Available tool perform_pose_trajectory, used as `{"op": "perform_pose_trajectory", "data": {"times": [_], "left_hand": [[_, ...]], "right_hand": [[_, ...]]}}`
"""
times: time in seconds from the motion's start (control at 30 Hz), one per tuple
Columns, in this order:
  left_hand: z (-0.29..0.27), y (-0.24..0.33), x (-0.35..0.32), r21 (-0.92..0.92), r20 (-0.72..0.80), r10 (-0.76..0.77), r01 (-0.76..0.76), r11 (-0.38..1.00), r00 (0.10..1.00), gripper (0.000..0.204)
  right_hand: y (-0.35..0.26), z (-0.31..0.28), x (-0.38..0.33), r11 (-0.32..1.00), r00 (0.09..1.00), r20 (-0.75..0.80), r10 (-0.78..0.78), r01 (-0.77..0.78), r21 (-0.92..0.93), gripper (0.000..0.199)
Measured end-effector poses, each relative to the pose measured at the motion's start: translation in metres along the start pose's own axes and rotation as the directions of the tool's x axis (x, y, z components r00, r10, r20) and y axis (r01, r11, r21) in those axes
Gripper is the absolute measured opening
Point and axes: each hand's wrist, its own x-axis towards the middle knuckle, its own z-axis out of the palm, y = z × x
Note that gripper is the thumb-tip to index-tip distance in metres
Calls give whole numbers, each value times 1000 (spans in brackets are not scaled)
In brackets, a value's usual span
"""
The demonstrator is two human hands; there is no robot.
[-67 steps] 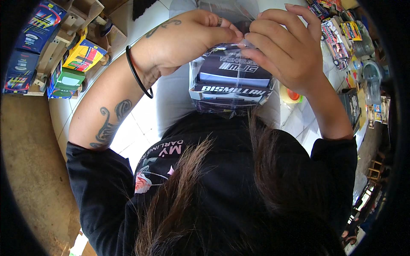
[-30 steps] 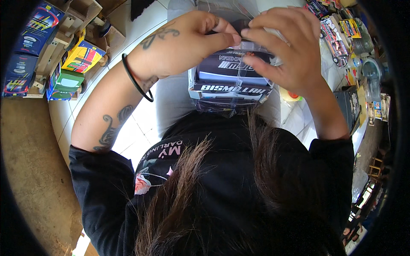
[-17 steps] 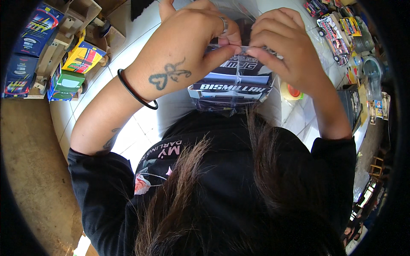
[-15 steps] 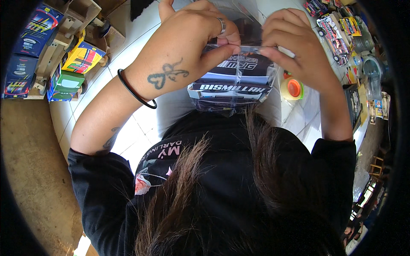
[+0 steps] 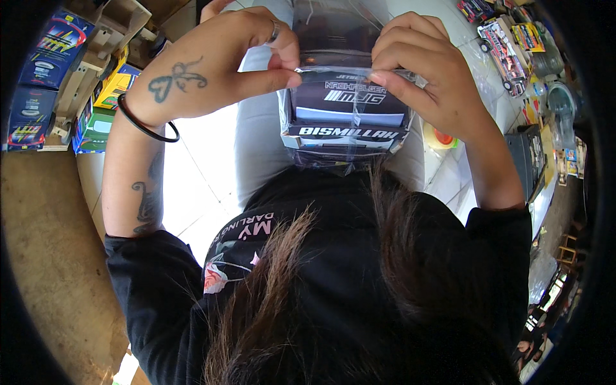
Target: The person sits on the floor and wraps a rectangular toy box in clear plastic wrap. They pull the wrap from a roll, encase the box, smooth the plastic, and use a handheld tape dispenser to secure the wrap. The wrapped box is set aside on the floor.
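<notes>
A dark, boxy toy truck [image 5: 353, 119] with white lettering and a pale windshield band rests between my legs, wrapped in clear plastic. Along its top edge runs a fold of clear plastic film [image 5: 333, 69]. My left hand [image 5: 237, 61] pinches that film between thumb and fingers at the truck's upper left corner. Further right on the same edge, my right hand [image 5: 427, 74] has its thumb and fingers closed on the film. The truck's far side is dark and partly covered by the shiny wrap.
Tape rolls [image 5: 440, 136] lie on the white tile floor [image 5: 199, 167] right of my leg. Colourful wooden toy trucks [image 5: 51, 70] stand at the left. More toy trucks [image 5: 504, 54] and a clear plastic container [image 5: 559, 106] are at the right.
My left hand has slid left along the film's edge to the truck's corner. My right hand has shifted slightly left, leaving the two hands further apart. The truck stays in place.
</notes>
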Motion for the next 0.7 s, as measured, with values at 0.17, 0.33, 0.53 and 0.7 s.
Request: {"op": "perform_pose_trajectory", "data": {"times": [0.17, 0.33, 0.53, 0.7], "left_hand": [[17, 14, 11, -177, -213, -69, 31, 984, 975, 9], [24, 22, 20, -206, -231, -61, 12, 978, 971, 9], [40, 9, 29, -462, -141, -130, 51, 886, 982, 15], [53, 7, 30, -839, 80, -267, 209, 502, 960, 20]], "right_hand": [[3, -2, 3, 997, 1000, 26, -2, 0, 74, 11], [12, -1, 7, 986, 996, 93, -20, 4, 165, 14], [12, -4, 8, 996, 998, 16, -58, 57, 74, 12], [-9, 17, -8, 895, 942, -248, -227, 102, -434, 26]]}}
